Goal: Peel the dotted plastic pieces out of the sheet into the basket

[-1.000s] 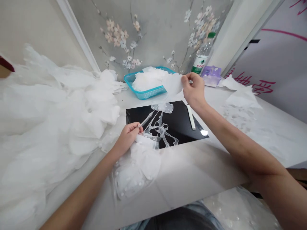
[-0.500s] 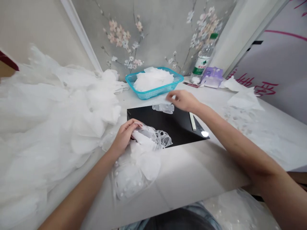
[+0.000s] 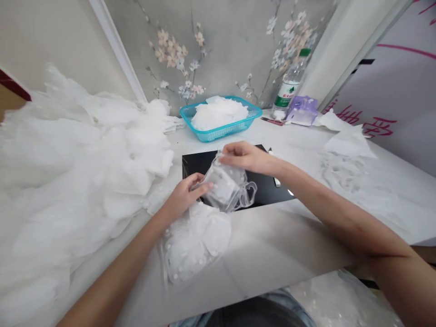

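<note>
Our left hand [image 3: 184,196] and right hand [image 3: 245,157] grasp a sheer dotted tulle piece [image 3: 225,188], held over a black board [image 3: 269,191] on the white table [image 3: 272,236]. A teal basket [image 3: 221,132] stands against blossom wallpaper [image 3: 218,50], a heap of white tulle [image 3: 85,159] to our left.

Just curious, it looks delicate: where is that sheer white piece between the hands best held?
Grip the sheer white piece at its fuller middle from above, as the left hand and right hand do; the thin loop at its end looks too floppy.
</note>
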`<action>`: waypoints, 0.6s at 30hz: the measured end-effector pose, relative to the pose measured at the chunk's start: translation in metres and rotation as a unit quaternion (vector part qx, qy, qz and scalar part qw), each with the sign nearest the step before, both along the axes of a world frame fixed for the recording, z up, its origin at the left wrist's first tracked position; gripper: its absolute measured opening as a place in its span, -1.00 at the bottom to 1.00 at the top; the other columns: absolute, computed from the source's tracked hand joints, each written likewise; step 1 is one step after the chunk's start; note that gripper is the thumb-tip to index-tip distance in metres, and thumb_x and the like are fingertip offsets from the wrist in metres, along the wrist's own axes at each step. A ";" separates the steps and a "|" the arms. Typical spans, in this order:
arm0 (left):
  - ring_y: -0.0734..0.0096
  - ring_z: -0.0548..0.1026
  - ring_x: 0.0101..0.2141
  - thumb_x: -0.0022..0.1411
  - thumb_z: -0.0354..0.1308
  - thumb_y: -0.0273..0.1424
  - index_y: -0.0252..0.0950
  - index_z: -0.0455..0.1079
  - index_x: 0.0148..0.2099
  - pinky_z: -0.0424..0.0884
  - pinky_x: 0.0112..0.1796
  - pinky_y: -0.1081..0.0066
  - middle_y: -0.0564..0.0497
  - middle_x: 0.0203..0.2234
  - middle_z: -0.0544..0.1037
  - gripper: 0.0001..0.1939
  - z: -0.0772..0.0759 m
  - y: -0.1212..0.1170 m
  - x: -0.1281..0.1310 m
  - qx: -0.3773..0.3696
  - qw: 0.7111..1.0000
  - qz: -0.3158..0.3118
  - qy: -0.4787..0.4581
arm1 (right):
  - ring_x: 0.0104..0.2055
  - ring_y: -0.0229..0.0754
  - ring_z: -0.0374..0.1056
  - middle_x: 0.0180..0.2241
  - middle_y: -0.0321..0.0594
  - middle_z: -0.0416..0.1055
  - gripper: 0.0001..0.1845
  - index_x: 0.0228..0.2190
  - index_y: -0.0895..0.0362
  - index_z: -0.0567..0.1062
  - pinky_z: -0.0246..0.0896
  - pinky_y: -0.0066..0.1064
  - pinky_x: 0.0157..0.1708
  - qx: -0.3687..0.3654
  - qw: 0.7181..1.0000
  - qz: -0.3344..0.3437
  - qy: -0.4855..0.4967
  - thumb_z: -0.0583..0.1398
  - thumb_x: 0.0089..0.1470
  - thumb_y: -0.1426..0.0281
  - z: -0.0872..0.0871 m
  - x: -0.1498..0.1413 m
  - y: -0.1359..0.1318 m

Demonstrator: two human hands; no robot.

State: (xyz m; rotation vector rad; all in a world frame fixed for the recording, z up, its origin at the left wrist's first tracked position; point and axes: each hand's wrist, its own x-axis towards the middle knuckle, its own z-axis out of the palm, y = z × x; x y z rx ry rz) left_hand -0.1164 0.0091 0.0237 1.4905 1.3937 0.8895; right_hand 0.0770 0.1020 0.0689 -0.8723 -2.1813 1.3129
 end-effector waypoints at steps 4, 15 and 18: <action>0.50 0.30 -0.55 -0.08 0.28 -0.22 -0.32 0.41 -0.44 0.17 -0.51 0.49 0.12 -0.61 0.37 -0.74 0.002 0.001 -0.001 -0.050 0.998 -0.022 0.018 | -0.63 -0.40 0.02 -0.67 -0.41 0.15 -0.76 -0.59 0.16 0.33 -0.14 -0.49 -0.63 -0.020 0.996 -0.067 -0.056 0.22 -0.11 0.27 0.015 0.020 0.012; 0.45 0.50 -0.39 -0.07 0.28 -0.38 -0.24 0.20 -0.25 0.35 -0.42 0.52 0.10 -0.41 0.53 -0.65 0.004 -0.001 -0.003 -0.101 0.979 0.040 -0.170 | -0.60 -0.35 0.07 -0.69 -0.37 0.19 -0.83 -0.62 0.19 0.38 -0.05 -0.47 -0.57 0.142 0.970 -0.118 -0.160 0.16 -0.09 0.36 -0.001 0.012 0.018; 0.43 0.49 -0.49 0.02 0.17 -0.40 -0.20 0.10 -0.24 0.30 -0.53 0.54 0.14 -0.51 0.52 -0.70 0.006 -0.002 -0.001 -0.115 0.980 0.040 -0.157 | -0.50 -0.25 0.22 -0.51 -0.23 0.36 -0.85 -0.42 0.22 0.44 0.11 -0.40 -0.45 0.176 0.948 -0.161 -0.210 0.17 -0.10 0.40 -0.003 0.016 0.019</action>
